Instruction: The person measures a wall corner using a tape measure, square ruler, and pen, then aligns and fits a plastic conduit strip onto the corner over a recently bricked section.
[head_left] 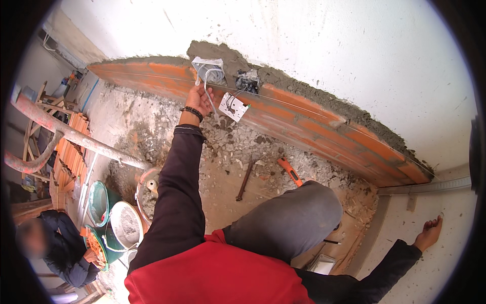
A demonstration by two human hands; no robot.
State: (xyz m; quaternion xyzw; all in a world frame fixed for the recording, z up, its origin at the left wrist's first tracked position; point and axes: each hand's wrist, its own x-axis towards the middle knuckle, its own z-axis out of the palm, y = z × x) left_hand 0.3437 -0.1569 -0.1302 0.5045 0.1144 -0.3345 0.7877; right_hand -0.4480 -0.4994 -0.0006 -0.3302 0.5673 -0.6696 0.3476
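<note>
My left hand (200,103), wearing a dark beaded bracelet, is at the low brick wall with its fingers closed on a light cable (206,83). The cable comes out of a grey-white electrical box (212,71) set in fresh mortar. Right of it is a second, dark box (247,81) in the wall. A white cover plate (233,107) hangs by wires in front of the bricks. Far to the right, my right hand (429,234) reaches to the white side wall, its forefinger stretched out and nothing seen in it.
Orange bricks (324,134) topped with wet mortar run along the wall, with a thin string across them. Rubble, a rusty bar (245,180) and an orange-handled tool (289,171) lie on the floor. At left are buckets (126,225), a pole (86,137) and another person (61,248).
</note>
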